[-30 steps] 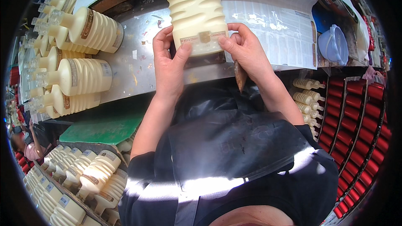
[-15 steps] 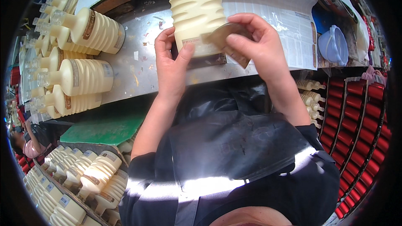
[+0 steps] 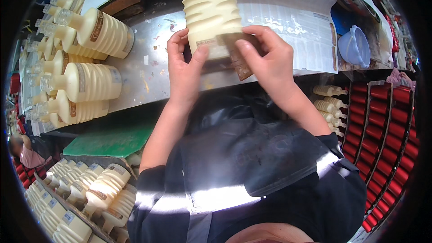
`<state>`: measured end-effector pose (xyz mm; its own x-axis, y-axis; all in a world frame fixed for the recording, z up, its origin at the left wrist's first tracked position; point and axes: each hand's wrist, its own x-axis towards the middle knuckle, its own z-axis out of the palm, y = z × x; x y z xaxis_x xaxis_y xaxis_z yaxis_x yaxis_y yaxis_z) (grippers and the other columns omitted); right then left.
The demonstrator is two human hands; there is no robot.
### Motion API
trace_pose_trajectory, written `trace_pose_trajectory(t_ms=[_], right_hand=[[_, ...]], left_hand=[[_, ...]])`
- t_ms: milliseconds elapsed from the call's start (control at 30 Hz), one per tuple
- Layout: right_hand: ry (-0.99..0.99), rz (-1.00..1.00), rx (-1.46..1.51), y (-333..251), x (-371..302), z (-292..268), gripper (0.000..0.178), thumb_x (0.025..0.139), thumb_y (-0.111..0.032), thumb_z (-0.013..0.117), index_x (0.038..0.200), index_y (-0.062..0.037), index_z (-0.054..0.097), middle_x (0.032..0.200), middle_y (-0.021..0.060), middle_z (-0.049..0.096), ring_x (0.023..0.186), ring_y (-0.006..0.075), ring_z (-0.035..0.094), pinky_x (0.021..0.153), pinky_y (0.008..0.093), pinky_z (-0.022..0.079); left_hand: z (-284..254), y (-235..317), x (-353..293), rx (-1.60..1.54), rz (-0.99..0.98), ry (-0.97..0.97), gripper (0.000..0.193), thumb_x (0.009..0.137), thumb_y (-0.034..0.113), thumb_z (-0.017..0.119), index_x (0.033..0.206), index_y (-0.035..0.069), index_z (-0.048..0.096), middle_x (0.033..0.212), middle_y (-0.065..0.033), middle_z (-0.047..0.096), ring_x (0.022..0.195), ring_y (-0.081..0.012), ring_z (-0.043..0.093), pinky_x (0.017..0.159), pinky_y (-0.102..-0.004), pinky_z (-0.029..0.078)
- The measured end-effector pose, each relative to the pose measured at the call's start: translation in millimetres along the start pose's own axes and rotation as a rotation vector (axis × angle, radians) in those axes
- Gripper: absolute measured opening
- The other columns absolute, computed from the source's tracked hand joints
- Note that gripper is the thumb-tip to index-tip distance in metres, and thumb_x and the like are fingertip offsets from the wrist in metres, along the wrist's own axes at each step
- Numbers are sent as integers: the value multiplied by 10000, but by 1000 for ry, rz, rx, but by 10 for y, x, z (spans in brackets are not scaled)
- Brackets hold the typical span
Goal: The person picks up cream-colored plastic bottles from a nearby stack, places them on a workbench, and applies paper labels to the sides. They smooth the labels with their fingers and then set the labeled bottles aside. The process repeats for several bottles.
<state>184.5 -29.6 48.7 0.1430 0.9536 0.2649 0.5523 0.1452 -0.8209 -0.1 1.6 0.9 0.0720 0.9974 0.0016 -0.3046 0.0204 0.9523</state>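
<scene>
Likely pressing down the label strip (image 3: 207,43) with a brown flat scraper (image 3: 240,66) pinched in the right hand (image 3: 272,56); steadying the ribbed cream bottle (image 3: 211,15), near the bench's (image 3: 135,85) front edge, with left hand (image 3: 185,65) clasped (thumb uppermost). Calls next, probably, for even pressure.

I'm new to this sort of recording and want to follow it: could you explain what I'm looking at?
There is no robot here, only a person's two bare hands. A wide fisheye camera on their head looks down, so straight edges bend near the rim and the forearms come in from below.

The left hand grips the lower end of a ribbed cream bottle. The right hand holds a flat brown piece at that bottle's lower label.

On the metal worktable are more cream bottles at the left, a pale label sheet to the right and a light blue bucket farther right.
</scene>
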Motion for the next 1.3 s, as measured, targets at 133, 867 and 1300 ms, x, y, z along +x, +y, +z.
trace_pose_trajectory(t_ms=[133,867,1300], right_hand=[[152,177,173,332,22,2,231,878,-137,759,1052,4,703,715,23,622,667,65,533,613,245,455],[-63,-836,-196,-218,-79,-116,259,767,-57,723,1026,-75,726,936,46,739,850,212,726,724,336,535],[18,-175,27,-287,-114,-75,306,877,-37,758,1178,-1,719,941,94,767,808,132,719,691,271,560]], left_hand=[[13,-12,1,8,10,4,627,929,219,752,1418,41,402,1303,-112,537,1210,-186,507,1076,-348,406],[35,-86,75,789,600,111,784,612,273,948,1280,81,586,1202,-100,628,1150,-295,562,1047,-431,380],[-26,-75,61,827,584,111,746,620,224,925,1273,82,595,1181,-94,637,1154,-301,564,1050,-431,394]])
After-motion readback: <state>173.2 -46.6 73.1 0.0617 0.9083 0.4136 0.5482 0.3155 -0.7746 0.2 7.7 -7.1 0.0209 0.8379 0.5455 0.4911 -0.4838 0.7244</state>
